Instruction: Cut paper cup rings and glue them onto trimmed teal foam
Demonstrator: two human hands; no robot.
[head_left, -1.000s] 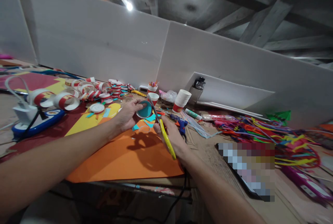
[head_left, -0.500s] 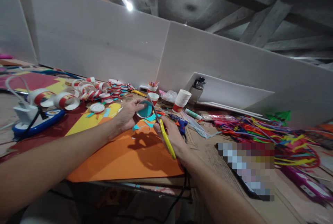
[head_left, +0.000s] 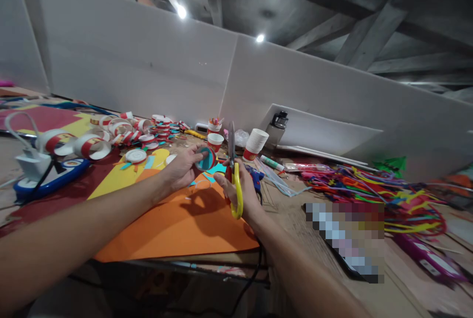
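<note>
My left hand (head_left: 183, 166) pinches a small round cup piece (head_left: 206, 159) covered in teal paper with a red band, held above the orange sheet (head_left: 177, 227). My right hand (head_left: 242, 192) grips yellow-handled scissors (head_left: 233, 172), blades pointing straight up just right of the cup piece. Teal paper scraps (head_left: 216, 170) lie on the orange sheet under the hands.
Cut red-and-white cup rings (head_left: 111, 133) litter the left back of the table. A stack of paper cups (head_left: 254, 144), a blue glue gun (head_left: 255, 176), a dark bottle (head_left: 278, 125) and a tangle of coloured pipe cleaners (head_left: 377, 192) sit to the right. A white charger (head_left: 31, 162) lies far left.
The scissors have swung from leaning against the cup piece to pointing upright, clear of it. The cup piece has turned in my left hand, showing its side. The view has tilted slightly.
</note>
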